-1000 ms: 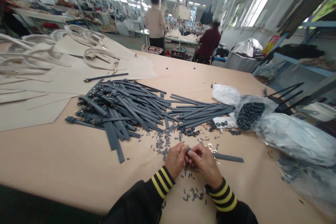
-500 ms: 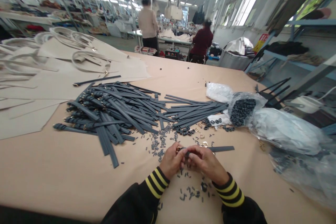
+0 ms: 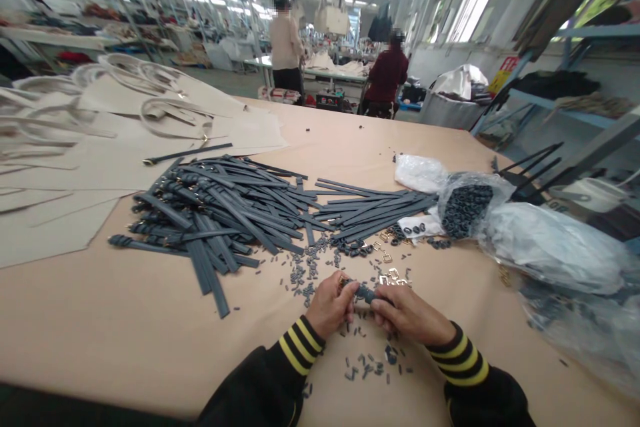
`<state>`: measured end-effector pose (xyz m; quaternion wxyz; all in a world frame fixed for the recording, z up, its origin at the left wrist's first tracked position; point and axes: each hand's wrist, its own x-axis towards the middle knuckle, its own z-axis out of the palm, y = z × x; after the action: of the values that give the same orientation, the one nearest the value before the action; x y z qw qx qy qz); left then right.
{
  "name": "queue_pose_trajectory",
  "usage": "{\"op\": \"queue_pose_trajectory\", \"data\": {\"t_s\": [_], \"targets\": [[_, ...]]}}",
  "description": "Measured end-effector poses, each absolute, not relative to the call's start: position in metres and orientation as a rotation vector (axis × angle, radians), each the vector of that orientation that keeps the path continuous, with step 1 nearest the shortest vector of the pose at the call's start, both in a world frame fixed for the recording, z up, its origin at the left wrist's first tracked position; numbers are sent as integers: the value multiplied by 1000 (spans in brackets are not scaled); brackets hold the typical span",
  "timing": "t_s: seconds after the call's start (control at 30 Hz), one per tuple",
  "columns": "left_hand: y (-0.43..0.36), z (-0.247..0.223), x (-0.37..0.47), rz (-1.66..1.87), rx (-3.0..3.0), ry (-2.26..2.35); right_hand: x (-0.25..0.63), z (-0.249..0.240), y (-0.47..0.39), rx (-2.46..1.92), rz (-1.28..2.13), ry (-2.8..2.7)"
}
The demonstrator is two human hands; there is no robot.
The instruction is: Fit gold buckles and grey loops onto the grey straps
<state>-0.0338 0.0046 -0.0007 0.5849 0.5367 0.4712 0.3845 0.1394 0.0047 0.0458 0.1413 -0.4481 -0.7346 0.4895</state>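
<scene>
Between my two hands is a dark blue-grey buckle strap (image 3: pixel 367 293), held just above the table. My left hand (image 3: pixel 330 303) pinches its buckle end, where a bit of gold metal shows by the fingers. Farther along, my right hand (image 3: pixel 413 312) is closed round the strap, and its free end is hidden behind that hand. Gold buckles (image 3: pixel 393 277) lie just beyond my right hand. Small dark cut pieces (image 3: pixel 367 367) are scattered below and behind both hands. Dark strap loops (image 3: pixel 356 248) lie in a small heap farther back.
A large pile of buckled straps (image 3: pixel 225 203) lies left of centre, with plain straps (image 3: pixel 385 210) beside it. Pale bag panels (image 3: pixel 55 213) cover the table's left. Plastic bags (image 3: pixel 555 250), one with dark loops (image 3: pixel 467 208), stand right. Two people (image 3: pixel 286 40) work in the background.
My right hand has slid right, away from my left hand, uncovering more of the strap. The strap's free end no longer sticks out to the right. The left hand keeps its grip.
</scene>
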Motion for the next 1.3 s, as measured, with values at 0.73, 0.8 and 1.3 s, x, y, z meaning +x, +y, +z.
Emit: {"op": "queue_pose_trajectory", "data": {"t_s": [0.73, 0.8, 1.3], "targets": [[3, 0, -29, 827, 1451, 1162, 134, 29, 9, -1287, 1136, -2140], [2, 1, -31, 824, 1452, 1152, 133, 31, 9, -1283, 1128, -2136], [1, 2, -35, 791, 1451, 1078, 131, 41, 7, -1190, 1310, -2151]]}}
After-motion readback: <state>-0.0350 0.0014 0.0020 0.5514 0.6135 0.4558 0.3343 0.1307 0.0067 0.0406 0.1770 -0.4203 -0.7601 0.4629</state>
